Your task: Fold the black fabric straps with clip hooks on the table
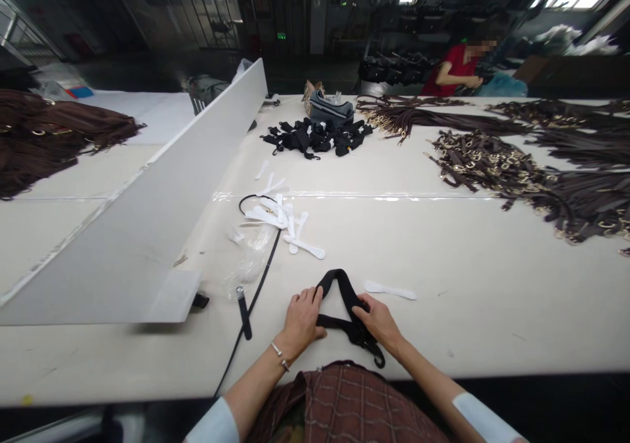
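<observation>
Head view: strap [337,274] is pressed to table [443,266] by L hand [302,318], open, palm down; other side is pinched by R hand [378,319], fingers curled.

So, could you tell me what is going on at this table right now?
A person at the long table is handling a black strap with both bare hands. The left hand lies flat on one side of it while the right hand pinches the other, so it forms a loop. Just beyond lie white paper strips, a pile of black straps farther back, brown straps to the right. Another person works at the far edge.
</observation>
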A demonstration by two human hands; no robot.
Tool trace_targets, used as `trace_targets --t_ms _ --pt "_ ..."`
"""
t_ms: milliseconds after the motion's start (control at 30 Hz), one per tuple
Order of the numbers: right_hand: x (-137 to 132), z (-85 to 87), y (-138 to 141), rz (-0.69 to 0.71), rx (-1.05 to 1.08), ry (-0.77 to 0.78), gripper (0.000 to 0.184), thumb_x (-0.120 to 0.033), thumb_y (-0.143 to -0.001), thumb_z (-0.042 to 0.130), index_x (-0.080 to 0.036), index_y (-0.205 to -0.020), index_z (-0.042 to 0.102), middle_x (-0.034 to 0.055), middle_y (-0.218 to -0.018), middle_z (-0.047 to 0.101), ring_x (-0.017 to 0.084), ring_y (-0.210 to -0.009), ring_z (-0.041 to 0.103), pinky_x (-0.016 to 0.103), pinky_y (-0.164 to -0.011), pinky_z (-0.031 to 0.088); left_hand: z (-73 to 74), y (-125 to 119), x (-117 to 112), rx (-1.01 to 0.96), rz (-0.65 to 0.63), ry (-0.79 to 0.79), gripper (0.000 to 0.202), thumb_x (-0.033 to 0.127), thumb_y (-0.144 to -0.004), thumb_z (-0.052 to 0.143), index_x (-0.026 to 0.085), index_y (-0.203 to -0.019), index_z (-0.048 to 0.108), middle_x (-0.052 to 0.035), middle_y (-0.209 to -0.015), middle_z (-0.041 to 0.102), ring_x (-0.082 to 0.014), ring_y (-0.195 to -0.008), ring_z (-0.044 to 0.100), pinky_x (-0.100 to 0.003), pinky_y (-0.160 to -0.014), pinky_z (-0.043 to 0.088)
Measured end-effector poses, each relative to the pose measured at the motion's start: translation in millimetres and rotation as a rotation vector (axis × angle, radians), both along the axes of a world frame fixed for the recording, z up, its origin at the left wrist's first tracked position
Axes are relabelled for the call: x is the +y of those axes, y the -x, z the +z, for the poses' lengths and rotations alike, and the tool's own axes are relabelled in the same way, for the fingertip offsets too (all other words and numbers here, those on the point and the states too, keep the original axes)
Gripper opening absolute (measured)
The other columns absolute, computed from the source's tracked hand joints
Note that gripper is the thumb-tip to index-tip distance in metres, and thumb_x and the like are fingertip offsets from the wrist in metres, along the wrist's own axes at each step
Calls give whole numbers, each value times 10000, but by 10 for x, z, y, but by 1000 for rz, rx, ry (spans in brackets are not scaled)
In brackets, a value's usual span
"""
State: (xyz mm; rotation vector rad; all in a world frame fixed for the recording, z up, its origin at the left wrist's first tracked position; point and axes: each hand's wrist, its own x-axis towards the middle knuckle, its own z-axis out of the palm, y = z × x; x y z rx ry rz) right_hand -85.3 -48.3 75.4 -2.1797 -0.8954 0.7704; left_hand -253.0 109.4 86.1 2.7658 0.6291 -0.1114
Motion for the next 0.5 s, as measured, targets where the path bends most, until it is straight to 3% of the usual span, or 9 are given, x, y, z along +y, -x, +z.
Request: trace_targets --t_ms 100,200,300,400,500 --pt "-18 21 -43 59 -149 36 229 -313 -860 494 -247 -995 667 18 -976 734 205 -911 663 318 -832 494 -43 -96 -26 10 54 -94 659 202 -780 713 158 -1363 410 -126 -1246 606 -292 -1135 561 -426 -952 468" --pt "-56 84 -150 145 -348 85 246 -266 -874 496 -222 -1054 658 64 -1046 707 244 -1015 630 354 -890 456 -45 -236 113 33 139 -88 337 211 -865 606 173 -1187 514 -89 -1049 665 -265 -988 630 -366 -783 502" --pt "-89 186 -336 194 -529 141 246 -205 -890 470 -197 -1043 662 97 -1015 688 266 -1003 612 364 -832 444 -42 -341 270 64 166 -89 207 195 -935 470 179 -1133 528 -74 -903 684 -254 -846 667 -340 -652 475" --pt "-84 314 -568 207 -676 182 240 -161 -897 457 -182 -991 678 110 -951 682 275 -951 595 378 -789 422 -29 -381 319 66 76 -112 267 125 -953 351 188 -1118 551 -77 -875 674 -256 -808 658 -343 -620 452" --pt "-26 442 -780 239 -794 172 279 -81 -881 449 -192 -936 699 114 -988 689 274 -981 570 417 -861 394 1 -372 272 37 -147 -127 267 114 -957 351 202 -1003 599 -83 -975 652 -248 -931 620 -356 -713 463"
